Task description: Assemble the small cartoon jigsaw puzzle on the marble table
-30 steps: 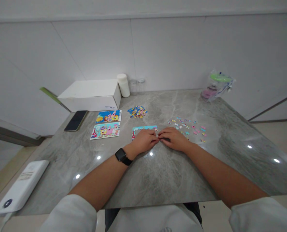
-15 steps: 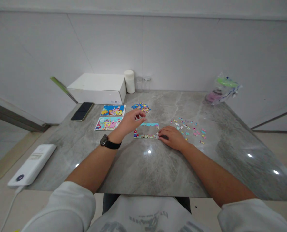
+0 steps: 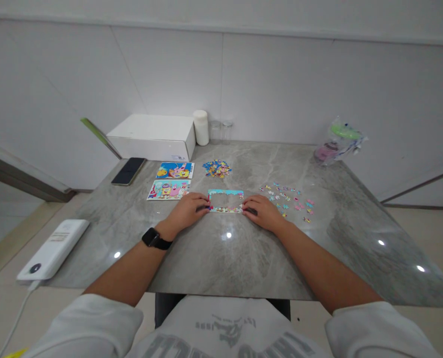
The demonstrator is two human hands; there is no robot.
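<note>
A small rectangular puzzle border (image 3: 226,201), hollow in the middle, lies flat on the grey marble table (image 3: 221,248). My left hand (image 3: 187,210), with a black watch on its wrist, rests against the border's left end, fingers bent down onto the edge. My right hand (image 3: 259,212) presses the right end, fingers curled on the tabletop. A heap of bright loose pieces (image 3: 216,168) lies beyond the border. Scattered pastel pieces (image 3: 289,197) spread out to the right of my right hand.
Two cartoon picture cards (image 3: 171,180) lie left of the border, a black phone (image 3: 128,170) further left. A white box (image 3: 153,136), a white jar (image 3: 201,127) and two clear jars stand by the wall. A plastic bag (image 3: 339,139) sits far right, a white power bank (image 3: 53,249) near left.
My left hand came off the puzzle, swung up toward the heap of pieces, then came back down to the border's left end. My right hand stayed put. The view shifted slightly.
</note>
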